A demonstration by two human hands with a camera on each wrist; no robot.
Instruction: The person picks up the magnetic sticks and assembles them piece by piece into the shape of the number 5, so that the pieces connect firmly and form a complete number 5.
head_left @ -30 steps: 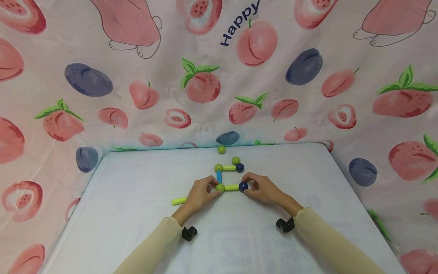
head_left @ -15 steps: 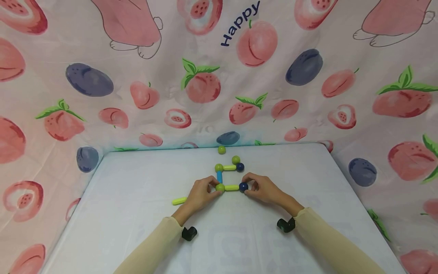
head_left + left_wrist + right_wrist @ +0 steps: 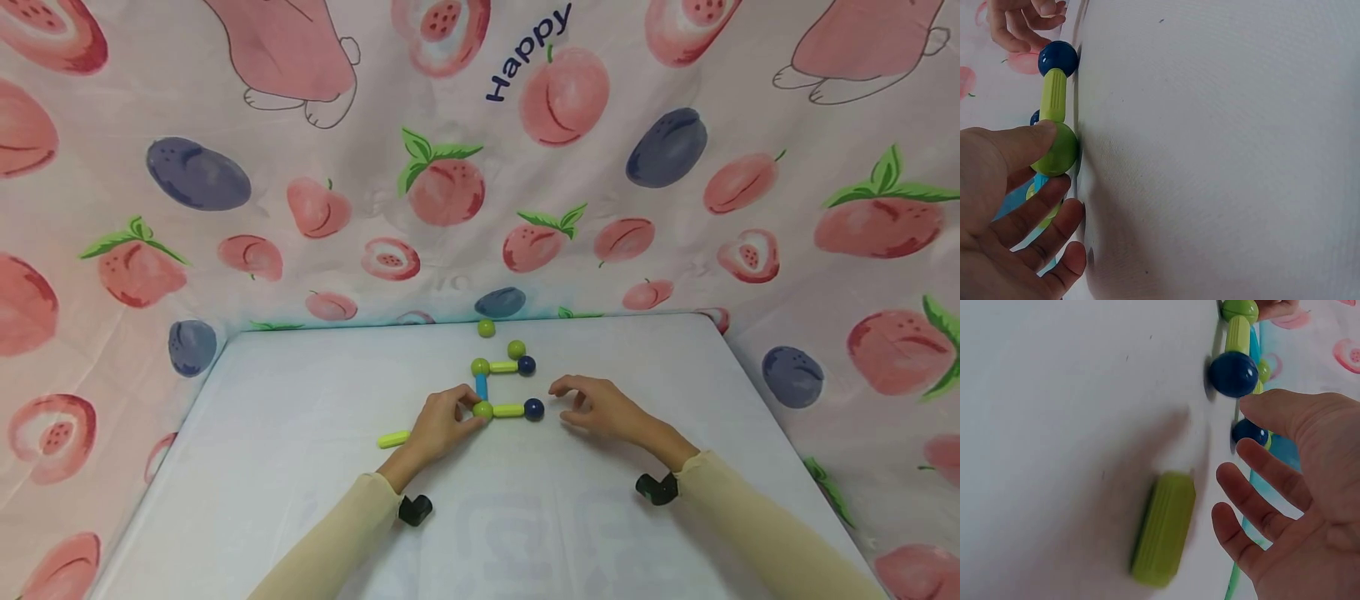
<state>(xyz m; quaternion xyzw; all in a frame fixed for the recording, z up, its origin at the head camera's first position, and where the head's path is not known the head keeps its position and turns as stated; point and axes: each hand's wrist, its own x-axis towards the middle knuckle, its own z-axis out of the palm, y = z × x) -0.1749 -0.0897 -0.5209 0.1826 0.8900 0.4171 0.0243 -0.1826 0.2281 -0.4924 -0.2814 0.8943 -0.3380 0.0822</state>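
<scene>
My left hand [image 3: 438, 427] pinches a green ball [image 3: 483, 410] between thumb and fingers. From that ball a yellow-green rod [image 3: 509, 411] runs right to a dark blue ball [image 3: 534, 409]. A blue rod [image 3: 482, 387] runs back to another green ball [image 3: 480, 367], where a second yellow-green rod [image 3: 503, 367] leads to a second dark blue ball [image 3: 527, 365]. Just right of the near blue ball, my right hand [image 3: 606, 410] is apart from it, fingers loosely bent and holding nothing. In the right wrist view, a loose yellow-green rod [image 3: 1165, 530] lies near that hand.
A green ball [image 3: 517, 349] lies against or close behind the far blue ball. Another green ball [image 3: 487, 328] sits near the back edge of the white table [image 3: 315, 517]. Left of my left hand lies a yellow-green rod [image 3: 393, 439], partly hidden. Fruit-print cloth [image 3: 450, 100] hangs behind.
My right hand has let go of the near dark blue ball and moved a little to the right. The left hand keeps its hold, and the joined pieces stay in place.
</scene>
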